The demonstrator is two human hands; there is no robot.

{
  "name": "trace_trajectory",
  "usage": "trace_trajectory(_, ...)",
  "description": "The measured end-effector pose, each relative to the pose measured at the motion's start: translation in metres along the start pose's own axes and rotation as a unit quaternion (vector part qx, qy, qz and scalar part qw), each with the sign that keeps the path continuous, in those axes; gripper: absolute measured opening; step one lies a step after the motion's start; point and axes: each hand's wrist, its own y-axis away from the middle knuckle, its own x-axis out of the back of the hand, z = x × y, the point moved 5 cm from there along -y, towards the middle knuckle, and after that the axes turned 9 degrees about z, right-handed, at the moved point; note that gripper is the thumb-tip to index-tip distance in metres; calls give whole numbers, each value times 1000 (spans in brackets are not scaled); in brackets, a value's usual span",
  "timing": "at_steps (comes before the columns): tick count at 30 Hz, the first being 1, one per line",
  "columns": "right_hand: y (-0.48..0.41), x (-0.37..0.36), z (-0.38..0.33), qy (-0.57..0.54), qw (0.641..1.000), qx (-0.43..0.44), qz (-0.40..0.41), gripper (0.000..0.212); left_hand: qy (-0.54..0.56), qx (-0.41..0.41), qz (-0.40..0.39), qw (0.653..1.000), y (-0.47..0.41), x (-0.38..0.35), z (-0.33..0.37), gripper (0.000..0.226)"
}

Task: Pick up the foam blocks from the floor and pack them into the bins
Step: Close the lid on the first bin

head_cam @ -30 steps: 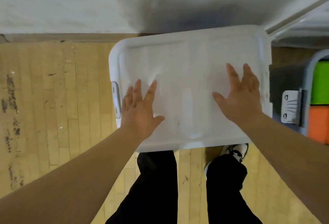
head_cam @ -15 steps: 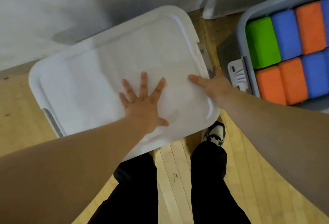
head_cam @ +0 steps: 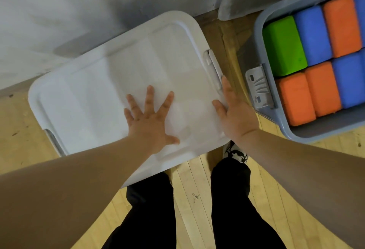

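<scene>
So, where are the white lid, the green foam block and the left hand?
white lid (head_cam: 94, 98): head view, bare flat top, left part.
green foam block (head_cam: 284, 45): head view, middle of its top face.
left hand (head_cam: 150, 120): head view, back of the hand.

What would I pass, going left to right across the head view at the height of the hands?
white lid → left hand → right hand → grey latch → orange block → second orange block → blue block

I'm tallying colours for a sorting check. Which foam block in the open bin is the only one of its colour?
The green block, in the bin's far left corner; the rest visible are orange blocks and blue blocks.
</scene>
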Motion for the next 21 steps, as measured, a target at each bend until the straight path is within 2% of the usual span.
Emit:
trace_trajectory(6,-4,1,-4,68,996,62,-20,65,-1,1,0,1000,-1,2,-1,136)
trace_trajectory(17,37,-9,18,27,999,-25,-11,64,-36,-35,18,999,16,-13,9,133)
trace_trajectory(21,35,-7,23,22,998,-24,-45,68,-43,-35,6,998,16,-11,10,132)
